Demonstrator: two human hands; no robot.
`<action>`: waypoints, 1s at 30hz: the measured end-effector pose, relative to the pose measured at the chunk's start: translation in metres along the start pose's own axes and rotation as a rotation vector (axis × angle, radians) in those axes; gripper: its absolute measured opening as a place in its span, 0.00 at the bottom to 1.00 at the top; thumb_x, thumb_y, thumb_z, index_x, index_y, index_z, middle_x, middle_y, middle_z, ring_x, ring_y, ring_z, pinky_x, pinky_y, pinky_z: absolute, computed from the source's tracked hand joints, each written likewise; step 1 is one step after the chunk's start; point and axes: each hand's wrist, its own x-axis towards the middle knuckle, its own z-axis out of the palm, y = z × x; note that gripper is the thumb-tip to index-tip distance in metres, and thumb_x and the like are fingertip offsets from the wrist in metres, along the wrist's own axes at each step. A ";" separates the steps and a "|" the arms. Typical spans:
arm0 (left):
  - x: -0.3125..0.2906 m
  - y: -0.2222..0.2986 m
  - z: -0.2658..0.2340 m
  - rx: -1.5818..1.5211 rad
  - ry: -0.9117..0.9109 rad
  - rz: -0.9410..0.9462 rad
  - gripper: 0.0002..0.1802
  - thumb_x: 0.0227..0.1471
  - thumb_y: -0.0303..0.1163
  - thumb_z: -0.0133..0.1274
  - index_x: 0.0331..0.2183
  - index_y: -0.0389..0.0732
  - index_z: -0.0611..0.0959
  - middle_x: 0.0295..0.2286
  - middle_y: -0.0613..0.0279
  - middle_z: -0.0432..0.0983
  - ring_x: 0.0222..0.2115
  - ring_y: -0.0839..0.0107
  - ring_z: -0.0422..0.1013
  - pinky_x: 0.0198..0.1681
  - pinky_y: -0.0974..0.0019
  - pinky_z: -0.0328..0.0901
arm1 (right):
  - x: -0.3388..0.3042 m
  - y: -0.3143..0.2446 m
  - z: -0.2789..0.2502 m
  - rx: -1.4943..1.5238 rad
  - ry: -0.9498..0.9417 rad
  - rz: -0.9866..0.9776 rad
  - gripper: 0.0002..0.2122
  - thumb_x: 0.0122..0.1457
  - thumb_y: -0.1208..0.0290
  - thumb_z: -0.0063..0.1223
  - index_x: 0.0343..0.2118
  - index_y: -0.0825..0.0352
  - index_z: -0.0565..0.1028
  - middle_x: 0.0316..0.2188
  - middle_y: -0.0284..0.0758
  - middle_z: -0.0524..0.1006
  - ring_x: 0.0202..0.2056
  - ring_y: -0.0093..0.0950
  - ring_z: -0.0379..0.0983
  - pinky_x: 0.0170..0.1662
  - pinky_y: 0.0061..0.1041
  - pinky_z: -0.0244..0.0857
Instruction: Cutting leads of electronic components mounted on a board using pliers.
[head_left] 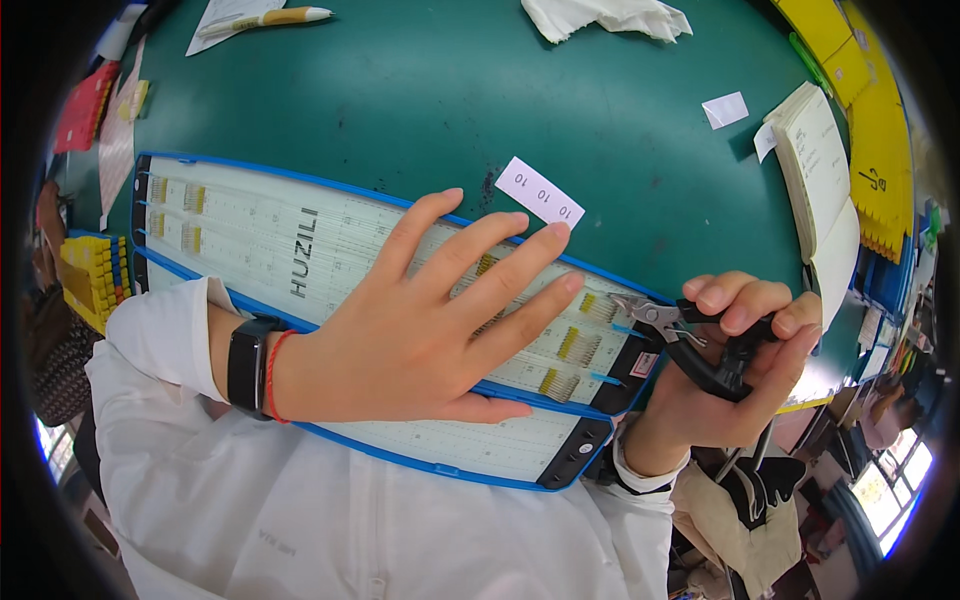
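Note:
A long, shallow case [250,225] with blue edges and a pale lined panel lies slantwise on the table edge in front of me. Groups of small yellow pins [579,345] stand in it near both ends. My left hand [430,310] rests palm down across the panel, fingers spread, covering its middle. In my right hand [690,410] is a pair of black-handled cutting pliers [660,318]. Their metal jaws are over the upper pin group at the case's right end; whether they touch it I cannot tell. A white label strip [540,192] lies just beyond the case.
The table has a green top [400,90]. At its far side are a pen [290,17] on paper and a crumpled white cloth [610,15]. An open notebook [815,170] and yellow sheets [880,150] are at right. Yellow blocks [92,280] stand at left.

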 end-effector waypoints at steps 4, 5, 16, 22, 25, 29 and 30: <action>0.001 0.000 0.000 0.023 -0.013 -0.002 0.38 0.44 0.62 0.52 0.49 0.43 0.77 0.52 0.49 0.66 0.48 0.53 0.64 0.53 0.41 0.54 | 0.000 -0.002 -0.006 -0.037 0.029 -0.023 0.13 0.69 0.60 0.23 0.32 0.61 0.57 0.20 0.36 0.64 0.21 0.32 0.68 0.30 0.34 0.69; 0.001 0.000 -0.001 0.021 -0.016 0.003 0.38 0.44 0.62 0.52 0.49 0.43 0.77 0.52 0.49 0.66 0.48 0.53 0.64 0.53 0.41 0.54 | 0.000 -0.003 -0.008 -0.007 0.049 -0.019 0.12 0.69 0.60 0.23 0.31 0.61 0.56 0.19 0.35 0.63 0.20 0.30 0.67 0.28 0.33 0.68; 0.001 0.001 -0.003 0.044 -0.039 -0.002 0.38 0.45 0.63 0.50 0.49 0.44 0.77 0.52 0.49 0.66 0.49 0.53 0.64 0.54 0.43 0.54 | 0.000 -0.004 -0.009 -0.011 0.057 -0.017 0.12 0.68 0.61 0.23 0.31 0.61 0.56 0.19 0.34 0.63 0.19 0.28 0.64 0.26 0.32 0.66; 0.001 0.001 -0.004 0.050 -0.045 -0.009 0.38 0.46 0.63 0.50 0.49 0.44 0.77 0.52 0.49 0.66 0.49 0.53 0.64 0.54 0.43 0.54 | 0.000 -0.003 -0.007 -0.020 0.059 -0.013 0.12 0.69 0.60 0.23 0.31 0.61 0.56 0.19 0.34 0.63 0.19 0.28 0.64 0.26 0.32 0.66; 0.000 0.000 -0.003 0.050 -0.043 -0.010 0.38 0.46 0.63 0.49 0.49 0.44 0.77 0.52 0.49 0.66 0.49 0.54 0.65 0.54 0.43 0.54 | -0.001 -0.003 -0.004 -0.026 0.037 -0.020 0.11 0.68 0.63 0.24 0.30 0.61 0.57 0.19 0.32 0.61 0.20 0.26 0.63 0.28 0.29 0.64; 0.000 -0.001 -0.003 0.047 -0.045 -0.001 0.38 0.47 0.63 0.49 0.49 0.44 0.77 0.52 0.49 0.66 0.49 0.54 0.65 0.53 0.42 0.55 | -0.001 -0.003 -0.007 -0.039 0.064 -0.021 0.12 0.69 0.60 0.24 0.31 0.61 0.56 0.19 0.33 0.62 0.19 0.29 0.65 0.27 0.32 0.67; -0.001 -0.001 -0.002 0.047 -0.036 0.001 0.38 0.47 0.63 0.48 0.49 0.43 0.77 0.52 0.49 0.66 0.49 0.54 0.65 0.53 0.42 0.55 | -0.002 -0.002 -0.007 -0.040 0.061 -0.020 0.12 0.69 0.60 0.24 0.31 0.61 0.56 0.19 0.33 0.62 0.19 0.29 0.65 0.27 0.32 0.67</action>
